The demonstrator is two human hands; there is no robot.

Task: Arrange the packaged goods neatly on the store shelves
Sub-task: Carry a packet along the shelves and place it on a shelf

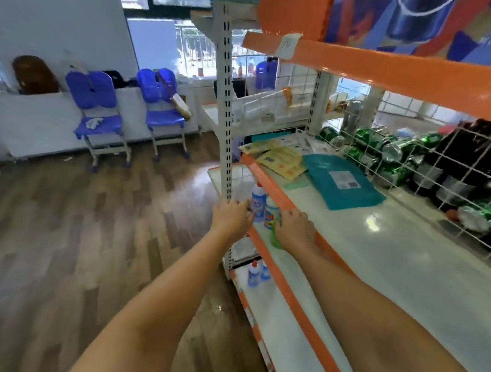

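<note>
Both my arms reach down toward the left end of an orange-edged shelf (295,297). My left hand (231,214) touches a white bottle with a blue label (258,201) standing below the middle shelf. My right hand (294,230) curls over a green bottle (275,239), next to a second white bottle with a colourful label (270,212). On the middle shelf lie yellow flat packets (282,160) and a teal flat package (343,181) with a white label.
Two more small white and blue bottles (257,272) stand on the lowest shelf. Green cans (381,152) lie behind a white wire grid (450,178) at the shelf's back. A perforated upright post (227,100) stands at the shelf's left end. Two blue chairs (101,115) stand against the far wall.
</note>
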